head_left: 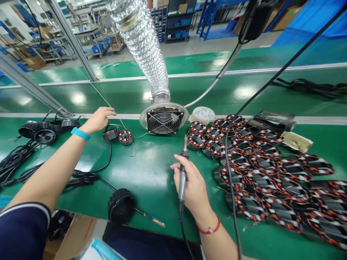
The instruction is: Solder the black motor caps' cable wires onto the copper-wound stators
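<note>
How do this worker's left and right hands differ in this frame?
The right hand grips a soldering iron, while the left hand holds no tool and is at a thin wire; whether it pinches the wire is unclear.
The right hand's fingers curl around the handle; the left hand's reach forward.
The right wrist wears a red bracelet, the left a blue wristband.
Both are bare and above the green table.

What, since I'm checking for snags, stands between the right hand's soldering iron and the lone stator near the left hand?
Nothing visible blocks the soldering iron: the way to the stator runs over tabletop, in front of the fan. Only a thin wire trails from the stator toward the fan.
</note>
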`<move>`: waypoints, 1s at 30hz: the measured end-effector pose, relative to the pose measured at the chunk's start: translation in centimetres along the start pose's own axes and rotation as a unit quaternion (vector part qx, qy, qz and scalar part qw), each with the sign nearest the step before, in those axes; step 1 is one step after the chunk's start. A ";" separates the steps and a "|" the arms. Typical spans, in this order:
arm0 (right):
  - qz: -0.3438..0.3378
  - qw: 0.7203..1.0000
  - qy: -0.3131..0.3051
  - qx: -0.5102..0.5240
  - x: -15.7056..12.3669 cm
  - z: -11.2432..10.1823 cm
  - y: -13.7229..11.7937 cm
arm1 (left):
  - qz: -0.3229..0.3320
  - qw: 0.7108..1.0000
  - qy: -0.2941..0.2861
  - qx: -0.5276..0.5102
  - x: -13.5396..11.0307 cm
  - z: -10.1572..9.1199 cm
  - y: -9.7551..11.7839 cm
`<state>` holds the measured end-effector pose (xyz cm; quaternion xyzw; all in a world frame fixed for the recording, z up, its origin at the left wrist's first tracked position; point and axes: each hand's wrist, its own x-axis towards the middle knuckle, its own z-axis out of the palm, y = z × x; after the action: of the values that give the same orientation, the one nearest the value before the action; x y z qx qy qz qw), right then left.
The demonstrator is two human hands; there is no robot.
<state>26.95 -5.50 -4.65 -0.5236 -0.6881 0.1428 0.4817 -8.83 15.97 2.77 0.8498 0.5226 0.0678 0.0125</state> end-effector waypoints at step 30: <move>0.056 0.896 -0.076 -0.435 5.5 -1.8 1.8 | 0.136 0.954 -0.105 0.244 -13.6 -5.0 9.4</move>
<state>29.55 -0.65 -2.19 -0.7060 -0.6856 -0.1045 0.1433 -7.15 -0.66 7.17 0.8923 0.3984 -0.1507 -0.1497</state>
